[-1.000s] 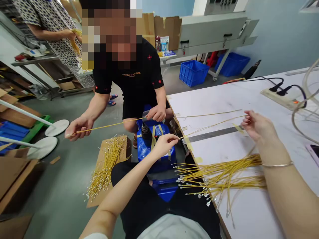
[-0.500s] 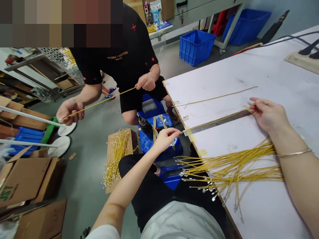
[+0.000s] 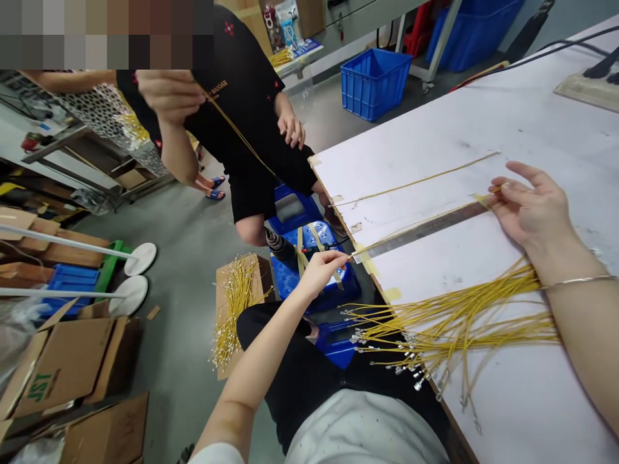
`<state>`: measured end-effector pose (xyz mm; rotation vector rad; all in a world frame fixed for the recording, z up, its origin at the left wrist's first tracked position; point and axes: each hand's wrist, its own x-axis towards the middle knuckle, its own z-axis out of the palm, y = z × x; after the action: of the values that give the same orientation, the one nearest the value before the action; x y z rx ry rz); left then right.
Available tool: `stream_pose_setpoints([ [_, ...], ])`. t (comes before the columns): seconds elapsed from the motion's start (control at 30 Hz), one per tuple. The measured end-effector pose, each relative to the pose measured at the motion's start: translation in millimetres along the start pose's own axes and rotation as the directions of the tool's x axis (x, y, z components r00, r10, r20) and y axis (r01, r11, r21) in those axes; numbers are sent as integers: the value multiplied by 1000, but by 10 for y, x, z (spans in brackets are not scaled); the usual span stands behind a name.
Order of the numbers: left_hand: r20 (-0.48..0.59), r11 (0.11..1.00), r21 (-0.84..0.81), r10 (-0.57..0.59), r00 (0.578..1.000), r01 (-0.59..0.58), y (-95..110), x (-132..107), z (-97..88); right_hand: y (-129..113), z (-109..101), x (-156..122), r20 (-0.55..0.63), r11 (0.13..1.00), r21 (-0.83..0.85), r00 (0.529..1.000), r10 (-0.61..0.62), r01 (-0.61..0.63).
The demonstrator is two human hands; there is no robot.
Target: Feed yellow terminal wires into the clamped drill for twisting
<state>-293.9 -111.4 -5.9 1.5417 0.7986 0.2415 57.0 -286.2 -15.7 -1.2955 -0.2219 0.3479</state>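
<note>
My left hand pinches one end of a yellow wire at the table's edge. The wire runs slightly bowed along a grey metal ruler taped to the table. At its far end my right hand has the wire at its thumb and fingertips, with the index finger raised away. Another yellow wire lies alone farther back. Beneath my right forearm is a bundle of yellow wires, their metal terminals hanging past the table edge.
Across from me a co-worker's raised hand holds a yellow wire. A power drill rests on an upturned blue crate. More wires lie on a cardboard box on the floor. A power strip sits at the table's far right.
My right index finger has lifted and the hand has opened a little; the wire now bows. The co-worker has raised one hand with the wire and let go with the other.
</note>
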Motion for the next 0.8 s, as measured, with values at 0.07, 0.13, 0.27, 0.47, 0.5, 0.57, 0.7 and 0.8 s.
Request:
stream_pose_setpoints([
  [0.07, -6, 1000, -1, 11, 1000, -11, -11, 10, 27, 5, 8, 2, -10, 998, -48, 999, -42, 41],
  [0.13, -16, 1000, 17, 8, 1000, -8, -22, 19, 57, 12, -2, 8, -33, 989, -117, 995, -91, 87],
  [0.27, -52, 996, 82, 22, 998, -18, -31, 28, 113, 18, -73, 16, -77, 949, -279, 982, -172, 144],
  [0.47, -81, 997, 75, 30, 996, -24, -18, 32, 141, 32, -114, -20, -55, 792, -587, 968, -246, 167],
  [0.5, -83, 997, 72, 28, 996, -22, -18, 34, 143, 40, -107, -24, -36, 752, -632, 963, -266, 184],
  [0.57, -88, 998, 67, 22, 996, -16, -18, 40, 147, 57, -92, -27, 0, 687, -693, 952, -305, 220],
  [0.7, -99, 998, 60, 15, 995, -9, -13, 47, 157, 64, -64, -41, 18, 645, -725, 943, -333, 241],
  [0.8, -104, 999, 48, 3, 995, 2, -5, 51, 162, 49, -46, -64, 17, 628, -742, 943, -333, 235],
])
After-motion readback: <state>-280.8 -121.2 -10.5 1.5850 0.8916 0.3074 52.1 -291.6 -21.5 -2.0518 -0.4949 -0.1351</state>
